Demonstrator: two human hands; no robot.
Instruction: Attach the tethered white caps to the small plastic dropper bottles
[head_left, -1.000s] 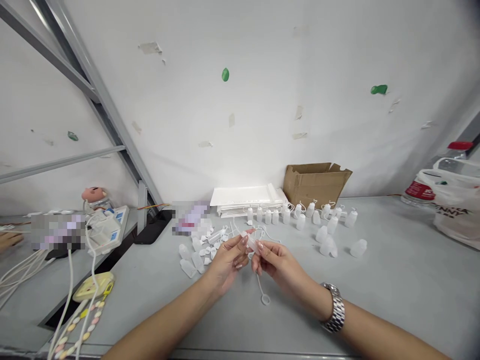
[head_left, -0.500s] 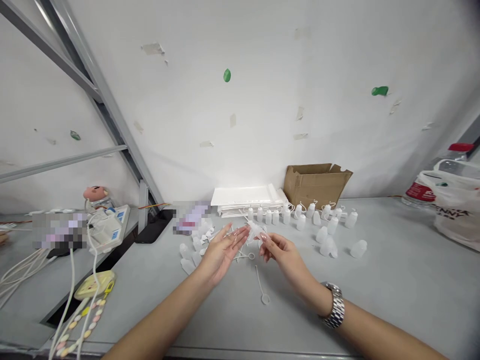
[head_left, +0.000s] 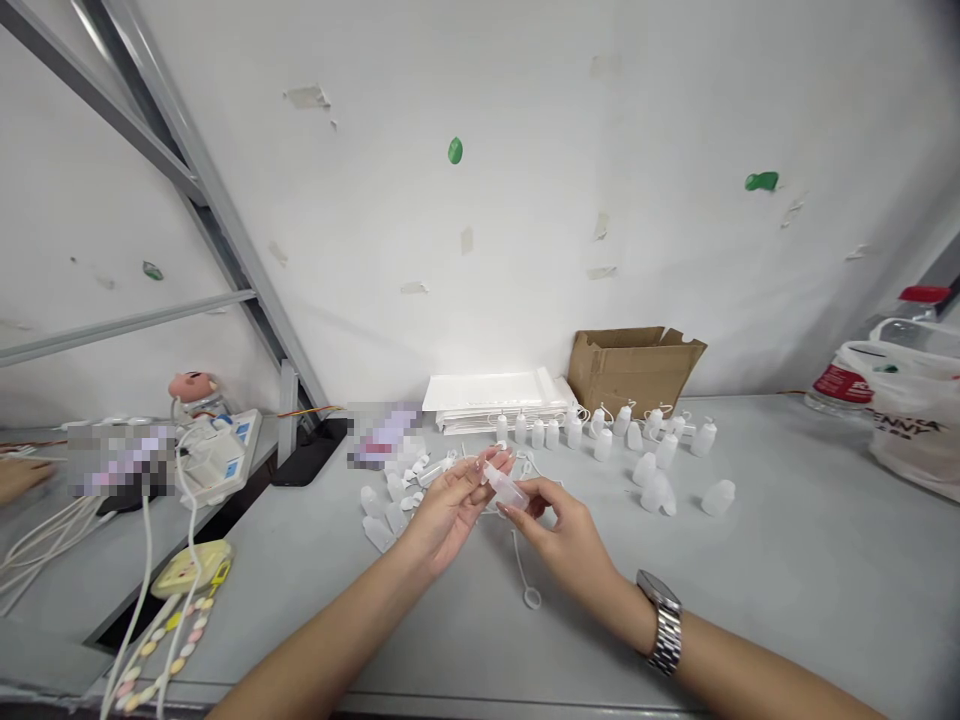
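Note:
A small translucent squeeze bottle [head_left: 508, 490] lies tilted between my two hands above the grey table. My right hand [head_left: 559, 522] pinches its lower end between thumb and fingers. At the bottle's neck, my left hand [head_left: 452, 508] has thumb and forefinger closed, the palm turned partly up; what sits at the tip is too small to make out. Below lies a white ring cap with a long strap [head_left: 531, 597]. More strapped caps [head_left: 529, 462] are partly hidden behind my hands. Loose bottle pieces [head_left: 377, 533] lie left of my left hand.
Several capped bottles [head_left: 574, 432] stand before white flat packages [head_left: 491, 400] and a cardboard box [head_left: 634, 370]. Uncapped bottles [head_left: 658, 494] are at right. A plastic bag [head_left: 911, 430] stands far right. Cables and a beaded strap [head_left: 184, 640] lie left, with another person's hand [head_left: 21, 480].
The bottle has turned to point its neck toward my left hand. My left fingers have closed at its neck, and my right hand has shifted to its lower end. The other person's hand came further into view.

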